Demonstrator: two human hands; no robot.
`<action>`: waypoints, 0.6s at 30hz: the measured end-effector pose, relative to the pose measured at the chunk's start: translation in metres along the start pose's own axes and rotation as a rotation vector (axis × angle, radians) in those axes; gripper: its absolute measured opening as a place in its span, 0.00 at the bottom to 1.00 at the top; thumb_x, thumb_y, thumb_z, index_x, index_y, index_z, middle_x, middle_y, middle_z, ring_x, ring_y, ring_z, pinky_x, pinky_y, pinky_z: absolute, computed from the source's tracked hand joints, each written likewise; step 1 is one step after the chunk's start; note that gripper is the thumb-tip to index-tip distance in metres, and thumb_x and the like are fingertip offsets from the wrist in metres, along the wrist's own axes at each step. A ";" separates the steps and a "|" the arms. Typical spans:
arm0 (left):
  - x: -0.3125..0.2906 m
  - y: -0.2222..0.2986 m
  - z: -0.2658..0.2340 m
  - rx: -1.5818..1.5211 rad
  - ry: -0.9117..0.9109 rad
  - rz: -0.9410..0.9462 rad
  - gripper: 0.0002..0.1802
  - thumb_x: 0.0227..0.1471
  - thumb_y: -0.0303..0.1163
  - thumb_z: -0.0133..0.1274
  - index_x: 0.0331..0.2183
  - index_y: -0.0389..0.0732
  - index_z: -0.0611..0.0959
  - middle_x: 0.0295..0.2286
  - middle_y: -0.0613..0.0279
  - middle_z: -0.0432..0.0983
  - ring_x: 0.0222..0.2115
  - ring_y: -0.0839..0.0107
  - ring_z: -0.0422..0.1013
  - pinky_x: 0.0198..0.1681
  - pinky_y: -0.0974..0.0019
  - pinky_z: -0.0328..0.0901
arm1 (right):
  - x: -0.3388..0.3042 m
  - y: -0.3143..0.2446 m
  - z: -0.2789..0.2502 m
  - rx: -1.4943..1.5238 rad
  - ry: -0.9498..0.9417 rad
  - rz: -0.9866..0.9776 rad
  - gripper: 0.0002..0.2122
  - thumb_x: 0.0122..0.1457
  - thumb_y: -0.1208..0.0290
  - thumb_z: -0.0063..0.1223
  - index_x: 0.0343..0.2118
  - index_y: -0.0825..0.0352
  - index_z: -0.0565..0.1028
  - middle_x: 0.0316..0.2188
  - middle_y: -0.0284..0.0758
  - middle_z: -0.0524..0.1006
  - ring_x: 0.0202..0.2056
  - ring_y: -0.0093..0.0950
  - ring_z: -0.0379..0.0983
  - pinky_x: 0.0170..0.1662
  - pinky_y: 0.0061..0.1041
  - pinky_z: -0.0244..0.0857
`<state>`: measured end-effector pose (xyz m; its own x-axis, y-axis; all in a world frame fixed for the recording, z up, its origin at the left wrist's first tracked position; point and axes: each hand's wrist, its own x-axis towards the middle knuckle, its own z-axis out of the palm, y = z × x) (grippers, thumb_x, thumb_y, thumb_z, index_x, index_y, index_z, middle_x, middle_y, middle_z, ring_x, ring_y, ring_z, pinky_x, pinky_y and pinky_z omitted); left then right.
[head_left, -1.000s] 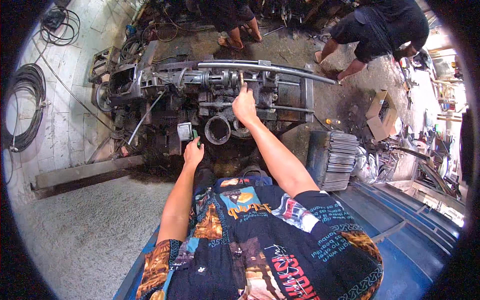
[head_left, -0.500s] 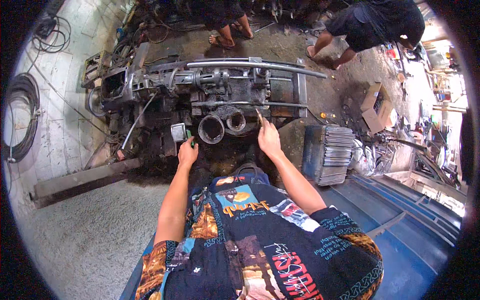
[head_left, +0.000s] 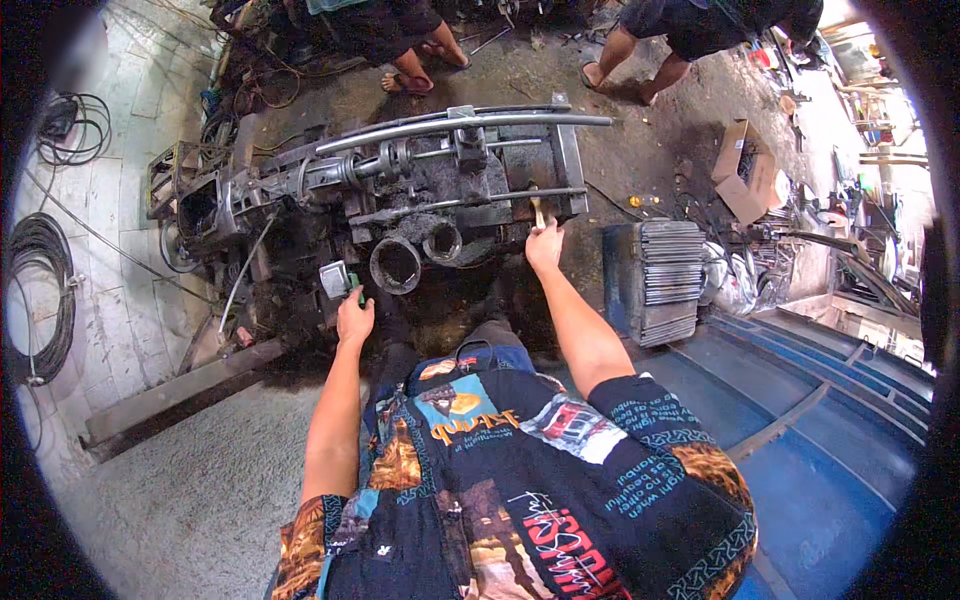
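Observation:
My right hand (head_left: pixel 543 245) is closed on the pale handle of a brush (head_left: pixel 538 212). The brush's dark tip reaches the right end of a greasy metal machine (head_left: pixel 480 185), beside its lower rod (head_left: pixel 470 203). Over on the left, my left hand (head_left: pixel 355 318) grips a green-handled tool with a square, pale grey head (head_left: pixel 337 280); its exact kind is unclear. That head is in front of the machine, left of a large round metal tube (head_left: pixel 396 266). A smaller tube (head_left: pixel 442 242) sits next to the large one.
A finned blue-grey unit (head_left: pixel 668 280) stands right of my right hand. Beyond it is an open cardboard box (head_left: pixel 745 175). Two people's legs (head_left: pixel 408 72) (head_left: pixel 650 60) are behind the machine. Coiled cable (head_left: pixel 40 285) lies far left; blue metal panels (head_left: pixel 820 450) extend lower right.
The brush has moved right along the machine toward its right end. The view has shifted, so the machine appears farther left. Both hands keep their holds.

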<state>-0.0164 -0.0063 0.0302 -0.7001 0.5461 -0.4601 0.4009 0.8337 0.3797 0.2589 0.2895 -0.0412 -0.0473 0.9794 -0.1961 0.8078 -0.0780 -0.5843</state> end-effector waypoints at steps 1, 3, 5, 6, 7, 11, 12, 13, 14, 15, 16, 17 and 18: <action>0.000 0.003 -0.001 0.000 -0.010 -0.010 0.26 0.51 0.37 0.54 0.52 0.42 0.75 0.46 0.42 0.74 0.48 0.46 0.70 0.50 0.52 0.65 | 0.005 0.009 0.009 -0.020 -0.036 0.146 0.17 0.57 0.70 0.48 0.50 0.67 0.69 0.40 0.56 0.70 0.41 0.56 0.69 0.46 0.48 0.64; -0.003 0.005 0.000 0.000 -0.012 -0.033 0.26 0.51 0.37 0.55 0.53 0.42 0.75 0.46 0.42 0.74 0.48 0.46 0.70 0.51 0.52 0.65 | 0.007 0.017 0.021 -0.005 -0.020 0.172 0.16 0.53 0.71 0.51 0.45 0.67 0.73 0.39 0.55 0.74 0.43 0.54 0.70 0.48 0.47 0.64; -0.003 0.003 0.000 0.004 -0.013 -0.038 0.27 0.51 0.36 0.55 0.53 0.43 0.75 0.46 0.40 0.73 0.48 0.45 0.70 0.50 0.51 0.65 | 0.007 0.022 0.033 0.047 0.035 0.271 0.14 0.52 0.71 0.52 0.42 0.67 0.75 0.38 0.53 0.76 0.43 0.51 0.72 0.48 0.44 0.65; -0.002 0.001 0.000 0.006 -0.010 -0.041 0.27 0.51 0.36 0.55 0.53 0.43 0.75 0.46 0.40 0.73 0.48 0.45 0.70 0.50 0.51 0.65 | 0.010 0.024 0.037 0.061 0.066 0.371 0.13 0.51 0.72 0.53 0.40 0.68 0.77 0.37 0.50 0.78 0.43 0.48 0.74 0.47 0.43 0.66; 0.000 0.001 0.001 -0.007 -0.013 -0.025 0.27 0.51 0.36 0.55 0.53 0.43 0.75 0.45 0.40 0.73 0.47 0.45 0.70 0.50 0.51 0.65 | 0.013 0.026 0.040 0.059 0.073 0.461 0.13 0.50 0.72 0.54 0.39 0.69 0.77 0.37 0.49 0.78 0.42 0.47 0.75 0.46 0.42 0.67; 0.001 -0.012 0.008 -0.014 0.020 0.028 0.27 0.51 0.36 0.55 0.54 0.43 0.74 0.45 0.39 0.74 0.47 0.45 0.70 0.50 0.51 0.65 | 0.021 -0.001 0.025 0.171 -0.001 0.445 0.16 0.48 0.74 0.55 0.42 0.70 0.70 0.38 0.48 0.74 0.43 0.46 0.72 0.47 0.42 0.65; 0.001 -0.012 0.008 -0.012 0.026 0.038 0.27 0.51 0.36 0.55 0.54 0.43 0.74 0.45 0.40 0.74 0.47 0.45 0.70 0.50 0.51 0.65 | 0.027 0.001 0.031 0.158 0.015 0.422 0.16 0.49 0.73 0.54 0.42 0.69 0.70 0.38 0.48 0.75 0.43 0.47 0.72 0.47 0.42 0.65; 0.002 -0.011 0.009 -0.011 0.026 0.036 0.27 0.51 0.36 0.55 0.54 0.43 0.74 0.45 0.40 0.74 0.47 0.45 0.70 0.50 0.51 0.65 | 0.031 -0.005 0.029 0.146 0.031 0.401 0.16 0.50 0.73 0.53 0.43 0.69 0.70 0.38 0.47 0.75 0.43 0.47 0.72 0.47 0.42 0.65; 0.002 -0.008 0.007 -0.007 0.017 0.025 0.27 0.51 0.36 0.55 0.54 0.43 0.74 0.45 0.40 0.74 0.47 0.45 0.70 0.50 0.51 0.65 | 0.029 -0.009 0.026 0.145 0.031 0.403 0.16 0.50 0.73 0.53 0.43 0.69 0.70 0.38 0.47 0.75 0.43 0.47 0.72 0.47 0.42 0.65; 0.000 -0.007 0.006 -0.005 0.015 0.008 0.27 0.51 0.36 0.55 0.54 0.43 0.74 0.45 0.41 0.74 0.47 0.46 0.70 0.50 0.51 0.65 | 0.027 -0.017 0.021 0.157 0.003 0.381 0.16 0.52 0.72 0.51 0.44 0.68 0.69 0.38 0.49 0.75 0.43 0.48 0.72 0.47 0.42 0.65; -0.002 -0.006 0.004 -0.006 0.019 0.002 0.27 0.51 0.36 0.55 0.54 0.43 0.74 0.45 0.41 0.74 0.47 0.46 0.70 0.50 0.51 0.65 | 0.023 -0.024 0.016 0.169 -0.024 0.361 0.16 0.54 0.71 0.49 0.46 0.68 0.67 0.39 0.51 0.75 0.43 0.50 0.72 0.47 0.43 0.64; -0.002 -0.004 0.003 -0.001 0.017 -0.002 0.27 0.51 0.36 0.55 0.53 0.43 0.75 0.45 0.41 0.74 0.47 0.46 0.70 0.50 0.51 0.65 | 0.019 -0.024 0.013 0.169 -0.025 0.358 0.16 0.54 0.71 0.49 0.46 0.68 0.67 0.39 0.51 0.75 0.43 0.50 0.72 0.47 0.43 0.64; -0.002 -0.003 0.003 0.003 0.015 -0.005 0.27 0.51 0.36 0.55 0.53 0.43 0.75 0.45 0.42 0.74 0.47 0.46 0.70 0.50 0.51 0.65 | 0.013 -0.023 0.009 0.121 -0.053 0.339 0.18 0.55 0.70 0.48 0.48 0.68 0.65 0.39 0.53 0.75 0.43 0.51 0.71 0.48 0.44 0.64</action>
<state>-0.0145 -0.0093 0.0278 -0.7108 0.5403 -0.4504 0.3986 0.8370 0.3750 0.2341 0.3025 -0.0374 0.1783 0.8833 -0.4336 0.7074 -0.4214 -0.5675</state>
